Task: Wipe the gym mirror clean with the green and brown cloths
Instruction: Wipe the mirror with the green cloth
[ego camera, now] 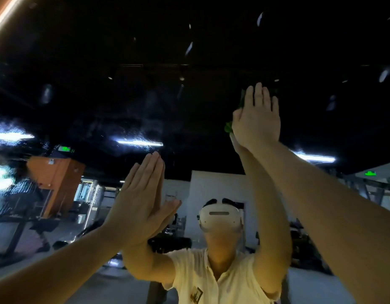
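The large, dark-reflecting gym mirror point(145, 62) carries droplet speckle point(137, 137) just above the left hand point(141, 200). A crumpled green cloth point(228, 127) sits under the right hand point(256, 119), peeping out at its thumb side. That hand presses it flat, fingers straight. The left hand, lower and well apart, lies flat on the glass, fingers straight, gripping nothing. Open glass spreads above and between both.

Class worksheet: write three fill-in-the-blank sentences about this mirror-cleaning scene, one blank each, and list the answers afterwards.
1. The right hand presses a ____ cloth against the gym mirror.
2. The left hand sits ____ on the glass than the right hand.
3. The fingers of both hands are ____, not curled.
Missing words: green; lower; straight.
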